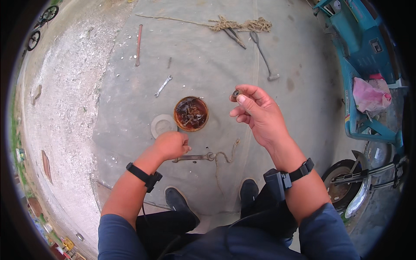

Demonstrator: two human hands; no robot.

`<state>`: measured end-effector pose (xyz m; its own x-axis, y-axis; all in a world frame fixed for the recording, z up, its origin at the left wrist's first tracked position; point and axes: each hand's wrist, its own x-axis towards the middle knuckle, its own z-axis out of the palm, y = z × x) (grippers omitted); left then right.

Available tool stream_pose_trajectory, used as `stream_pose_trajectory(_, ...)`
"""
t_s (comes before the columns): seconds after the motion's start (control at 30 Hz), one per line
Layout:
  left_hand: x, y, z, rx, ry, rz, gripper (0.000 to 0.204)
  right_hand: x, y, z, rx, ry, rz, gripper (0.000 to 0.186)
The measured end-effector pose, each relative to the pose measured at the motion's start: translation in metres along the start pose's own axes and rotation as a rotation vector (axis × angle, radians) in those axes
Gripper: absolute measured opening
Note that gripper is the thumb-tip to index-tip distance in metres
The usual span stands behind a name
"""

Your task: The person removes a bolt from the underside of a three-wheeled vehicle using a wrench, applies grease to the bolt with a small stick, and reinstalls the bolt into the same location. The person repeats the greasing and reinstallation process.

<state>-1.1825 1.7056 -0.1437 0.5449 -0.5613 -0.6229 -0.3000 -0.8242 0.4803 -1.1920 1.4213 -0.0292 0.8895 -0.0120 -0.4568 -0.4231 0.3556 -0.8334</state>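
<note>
Right hand (262,112) is pinching a small dark metal ring (235,93) between thumb and fingers, raised over the grey ground (288,117) and to the right of the round tin (190,129); ring's hole is facing partly up, lower fingers are curling loosely underneath. Left hand (170,145) is hanging with fingers bent inward, knuckles up, just below the tin in view; can't tell whether it is gripping anything, since its back is hiding the palm. The tin is holding dark brown liquid with bits showing in it. A grey disc (164,125) is lying just left of the tin, partly behind the left hand. A large wrench (193,157) is lying near the left hand's fingertips, contact unclear, and a thin rope piece (226,159) is curling by its right end. A small spanner (163,86) is lying up and left of the tin, a reddish rod (139,45) farther up. At the top a rope bundle (258,25) is lying against dark pliers (236,39), with a hammer-like tool (263,56) beside them. A teal vehicle (352,52) is standing at right.
</note>
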Motion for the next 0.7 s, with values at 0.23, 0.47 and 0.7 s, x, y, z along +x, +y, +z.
stream_pose_trajectory(0.23,-0.003,0.013,-0.031,0.144,0.402,-0.172,0.040,0.006,0.003,-0.005,0.004,-0.025,0.014,0.032)
stream_pose_trajectory(0.47,0.012,0.024,-0.002,0.288,0.471,-0.207,0.038,0.008,0.001,-0.009,0.013,-0.060,0.010,0.034)
stream_pose_trajectory(0.7,0.012,0.017,-0.004,0.258,0.593,-0.140,0.029,0.011,-0.001,-0.014,0.021,-0.058,-0.009,0.035)
